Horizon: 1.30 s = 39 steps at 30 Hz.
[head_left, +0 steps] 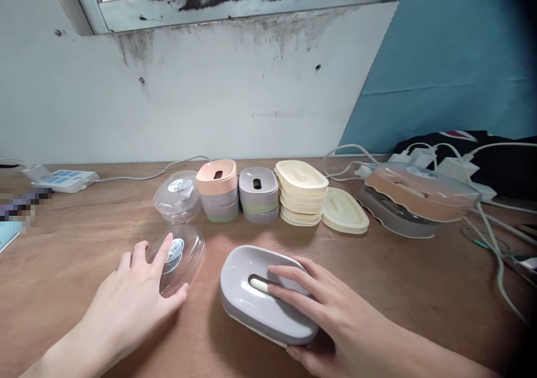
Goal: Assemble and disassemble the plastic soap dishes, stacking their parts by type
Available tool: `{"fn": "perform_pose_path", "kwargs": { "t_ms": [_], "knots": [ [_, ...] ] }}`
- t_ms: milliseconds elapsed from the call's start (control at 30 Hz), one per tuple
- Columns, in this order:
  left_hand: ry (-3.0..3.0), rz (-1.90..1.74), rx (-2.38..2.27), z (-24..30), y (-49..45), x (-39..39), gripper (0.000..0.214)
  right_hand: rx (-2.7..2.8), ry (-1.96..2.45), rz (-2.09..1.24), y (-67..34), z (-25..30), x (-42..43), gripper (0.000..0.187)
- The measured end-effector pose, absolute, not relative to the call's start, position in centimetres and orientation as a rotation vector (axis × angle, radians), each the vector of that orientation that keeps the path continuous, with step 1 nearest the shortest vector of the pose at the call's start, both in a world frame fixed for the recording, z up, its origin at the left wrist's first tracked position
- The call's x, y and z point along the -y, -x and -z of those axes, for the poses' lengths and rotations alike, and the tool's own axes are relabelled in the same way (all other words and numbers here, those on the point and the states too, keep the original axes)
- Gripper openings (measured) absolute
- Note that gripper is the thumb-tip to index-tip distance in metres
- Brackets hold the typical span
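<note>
My right hand [319,299] grips a grey rounded plastic box [251,266] by its near right side, fingers on top and thumb at the lower edge. A slot in its top shows cream inside, and a cream rim shows underneath. On the left, my left hand [142,283] rests spread over a clear plastic lid [188,255] with a round label; the index finger touches its top and the thumb lies by its near edge. Behind are stacked clear lids [178,193], a peach-topped stack [217,185], a grey-topped stack [259,204] and a cream stack [301,185].
One cream lid [346,213] leans beside the cream stack. Peach and grey pieces [419,193] under a clear cover lie at right, near plugs and white cables [499,272]. A white power strip [69,180] lies at left. The wall [226,104] borders the wooden table [104,216].
</note>
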<state>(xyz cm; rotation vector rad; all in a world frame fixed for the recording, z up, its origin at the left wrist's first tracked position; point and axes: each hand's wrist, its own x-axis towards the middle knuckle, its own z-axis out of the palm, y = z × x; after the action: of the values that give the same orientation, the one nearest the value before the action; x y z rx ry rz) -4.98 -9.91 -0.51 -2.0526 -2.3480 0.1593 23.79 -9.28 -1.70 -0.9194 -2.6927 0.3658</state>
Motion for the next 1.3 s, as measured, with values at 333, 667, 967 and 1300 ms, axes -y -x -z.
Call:
{"fn": "perform_pose_path", "kwargs": {
  "t_ms": [333, 667, 967, 1300],
  "knots": [
    [2.009, -0.367, 2.214, 0.5, 3.6, 9.4, 0.087, 2.296, 1.039, 0.215, -24.3, -2.0, 5.9, 0.038],
    [1.965, -0.399, 2.172, 1.0, 3.4, 9.4, 0.082, 2.322, 1.582, 0.678, -17.5, -4.1, -3.3, 0.06],
    [2.003, -0.361, 2.126, 1.1, 3.8, 9.5, 0.079, 2.348, 1.568, 0.649, -16.5, -2.8, -4.5, 0.065],
    [2.008, -0.447, 2.215, 0.4, 3.9, 9.5, 0.085, 2.736, 1.117, -0.159, -21.7, 1.0, 8.0, 0.067]
  ]
}}
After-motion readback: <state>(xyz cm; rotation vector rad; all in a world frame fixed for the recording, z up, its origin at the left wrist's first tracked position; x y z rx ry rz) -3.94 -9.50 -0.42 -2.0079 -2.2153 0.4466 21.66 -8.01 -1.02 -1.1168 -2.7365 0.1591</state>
